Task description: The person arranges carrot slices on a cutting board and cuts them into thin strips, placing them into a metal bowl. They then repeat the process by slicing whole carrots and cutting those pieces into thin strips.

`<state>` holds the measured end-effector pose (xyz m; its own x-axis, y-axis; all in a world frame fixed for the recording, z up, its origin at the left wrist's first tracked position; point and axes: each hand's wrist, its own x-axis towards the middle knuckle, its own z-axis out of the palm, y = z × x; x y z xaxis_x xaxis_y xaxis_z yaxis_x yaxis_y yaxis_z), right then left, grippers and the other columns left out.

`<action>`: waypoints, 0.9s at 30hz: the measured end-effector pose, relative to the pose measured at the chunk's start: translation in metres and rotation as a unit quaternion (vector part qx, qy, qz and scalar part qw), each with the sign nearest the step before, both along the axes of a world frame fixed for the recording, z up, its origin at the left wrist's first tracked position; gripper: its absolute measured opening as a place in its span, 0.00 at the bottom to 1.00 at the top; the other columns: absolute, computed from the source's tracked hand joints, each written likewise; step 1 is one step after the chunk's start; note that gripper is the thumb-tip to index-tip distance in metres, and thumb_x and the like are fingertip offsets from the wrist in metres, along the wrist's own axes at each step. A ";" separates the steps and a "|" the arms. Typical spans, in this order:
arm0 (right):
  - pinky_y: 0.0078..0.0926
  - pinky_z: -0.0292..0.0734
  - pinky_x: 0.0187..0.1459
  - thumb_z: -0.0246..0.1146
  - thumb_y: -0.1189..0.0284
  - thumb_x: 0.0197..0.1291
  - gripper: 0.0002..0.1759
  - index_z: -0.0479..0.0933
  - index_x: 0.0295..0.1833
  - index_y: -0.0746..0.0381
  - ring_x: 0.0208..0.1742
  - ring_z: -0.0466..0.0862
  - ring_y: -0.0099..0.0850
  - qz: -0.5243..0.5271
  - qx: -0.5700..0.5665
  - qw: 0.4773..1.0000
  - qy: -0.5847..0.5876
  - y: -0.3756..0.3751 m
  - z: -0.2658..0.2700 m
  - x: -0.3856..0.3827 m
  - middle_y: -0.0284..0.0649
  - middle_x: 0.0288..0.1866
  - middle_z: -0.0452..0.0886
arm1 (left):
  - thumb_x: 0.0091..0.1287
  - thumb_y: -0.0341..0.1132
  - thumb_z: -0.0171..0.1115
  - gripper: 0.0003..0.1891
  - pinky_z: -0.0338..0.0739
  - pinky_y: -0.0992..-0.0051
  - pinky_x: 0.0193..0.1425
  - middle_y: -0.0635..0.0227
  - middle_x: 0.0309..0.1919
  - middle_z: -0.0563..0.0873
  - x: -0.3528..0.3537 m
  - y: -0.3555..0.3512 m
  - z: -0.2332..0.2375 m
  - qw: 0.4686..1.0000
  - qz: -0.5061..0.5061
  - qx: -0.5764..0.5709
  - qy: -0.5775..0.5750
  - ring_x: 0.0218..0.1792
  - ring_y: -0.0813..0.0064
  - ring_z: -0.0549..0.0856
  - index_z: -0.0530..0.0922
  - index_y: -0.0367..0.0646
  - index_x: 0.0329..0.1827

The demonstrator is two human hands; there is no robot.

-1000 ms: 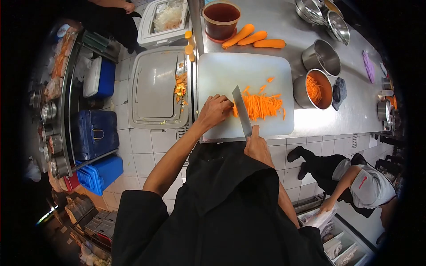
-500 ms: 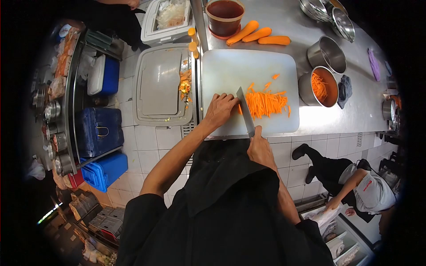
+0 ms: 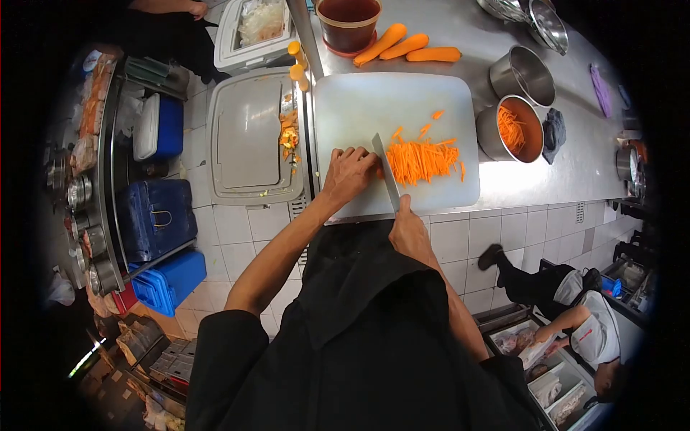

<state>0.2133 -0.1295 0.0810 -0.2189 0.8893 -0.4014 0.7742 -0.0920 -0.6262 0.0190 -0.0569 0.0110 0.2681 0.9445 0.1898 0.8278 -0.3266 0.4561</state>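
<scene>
1. Near right, a co-worker's shirt (image 3: pixel 598 337): red print, too small to read.
2. Right hand (image 3: pixel 410 228) closed round the knife (image 3: pixel 388 172), its handle hidden.
3. Blade's over the board (image 3: pixel 359 100), long axis near-to-far, tip far, slightly left!
4. Left hand (image 3: pixel 348 174) curled on a carrot piece (image 3: pixel 379 173), mostly hidden.
5. Far: tub (image 3: pixel 350 36), cut off.
</scene>
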 end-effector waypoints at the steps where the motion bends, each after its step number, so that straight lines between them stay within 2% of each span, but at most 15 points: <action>1: 0.67 0.73 0.46 0.53 0.84 0.60 0.18 0.61 0.55 0.68 0.43 0.80 0.73 0.005 0.007 1.000 0.009 0.007 0.000 0.000 0.72 0.39 0.81 | 0.67 0.31 0.64 0.10 0.70 0.61 0.53 0.68 0.41 0.84 0.000 0.002 0.000 1.000 0.009 -0.010 0.000 0.47 0.66 0.84 0.84 0.51 0.50; 3: 0.68 0.72 0.46 0.53 0.85 0.60 0.18 0.61 0.55 0.68 0.43 0.80 0.73 0.005 0.009 1.000 0.018 0.007 0.005 0.002 0.73 0.39 0.81 | 0.67 0.32 0.65 0.09 0.70 0.61 0.53 0.69 0.41 0.84 0.001 -0.003 -0.001 1.000 0.014 -0.024 0.000 0.47 0.67 0.84 0.84 0.51 0.50; 5: 0.67 0.72 0.46 0.53 0.85 0.60 0.17 0.60 0.55 0.68 0.42 0.80 0.73 0.010 -0.035 0.999 -0.021 0.013 0.025 0.000 0.72 0.37 0.80 | 0.66 0.31 0.63 0.08 0.68 0.62 0.51 0.70 0.39 0.84 0.000 -0.002 -0.008 0.999 0.020 0.038 -0.014 0.45 0.66 0.84 0.84 0.51 0.46; 8: 0.68 0.72 0.45 0.53 0.85 0.60 0.17 0.60 0.54 0.68 0.41 0.80 0.73 0.005 -0.020 0.999 -0.040 0.000 0.018 0.002 0.71 0.34 0.80 | 0.67 0.32 0.65 0.07 0.68 0.62 0.51 0.71 0.38 0.84 0.002 -0.002 -0.011 0.997 0.032 0.059 -0.031 0.45 0.67 0.84 0.84 0.51 0.46; 11: 0.68 0.72 0.45 0.54 0.84 0.60 0.18 0.60 0.56 0.68 0.40 0.80 0.73 0.009 0.003 1.000 0.006 0.003 -0.007 0.003 0.72 0.36 0.80 | 0.68 0.33 0.66 0.07 0.69 0.61 0.51 0.70 0.38 0.84 0.001 -0.002 -0.009 0.999 0.025 0.023 -0.018 0.45 0.66 0.84 0.84 0.50 0.47; 15: 0.68 0.72 0.44 0.53 0.84 0.61 0.19 0.60 0.57 0.69 0.39 0.80 0.74 0.025 0.010 1.000 0.009 0.013 0.015 0.003 0.72 0.35 0.80 | 0.68 0.33 0.66 0.06 0.69 0.60 0.51 0.69 0.38 0.84 0.001 -0.001 -0.012 0.999 0.019 0.036 -0.036 0.45 0.65 0.84 0.84 0.49 0.46; 17: 0.68 0.71 0.42 0.54 0.84 0.61 0.19 0.59 0.57 0.71 0.38 0.79 0.73 0.024 -0.010 0.999 -0.038 0.005 0.021 0.002 0.71 0.32 0.80 | 0.67 0.32 0.66 0.05 0.69 0.60 0.51 0.69 0.38 0.84 0.003 -0.004 -0.015 0.997 0.042 0.048 -0.050 0.45 0.65 0.85 0.83 0.49 0.45; 20: 0.67 0.71 0.41 0.54 0.84 0.61 0.19 0.59 0.56 0.71 0.38 0.80 0.73 0.015 0.006 1.000 0.002 0.003 -0.007 0.003 0.70 0.30 0.80 | 0.65 0.29 0.64 0.08 0.69 0.61 0.53 0.70 0.39 0.84 0.003 -0.005 -0.011 0.998 0.040 0.032 -0.045 0.45 0.67 0.85 0.84 0.51 0.45; 24: 0.67 0.72 0.41 0.55 0.84 0.60 0.19 0.60 0.56 0.71 0.37 0.80 0.73 0.020 0.032 0.999 0.018 0.008 0.015 -0.002 0.69 0.30 0.80 | 0.66 0.29 0.64 0.08 0.69 0.61 0.54 0.70 0.39 0.84 0.001 -0.007 -0.019 0.997 0.043 0.040 -0.053 0.46 0.67 0.84 0.84 0.50 0.46; 27: 0.66 0.72 0.40 0.56 0.85 0.59 0.20 0.60 0.55 0.72 0.36 0.79 0.72 0.023 0.002 1.000 -0.017 0.008 0.016 -0.002 0.69 0.29 0.79 | 0.66 0.29 0.65 0.07 0.70 0.60 0.53 0.69 0.40 0.85 0.001 -0.007 -0.012 0.996 0.044 0.042 -0.064 0.47 0.65 0.85 0.84 0.49 0.46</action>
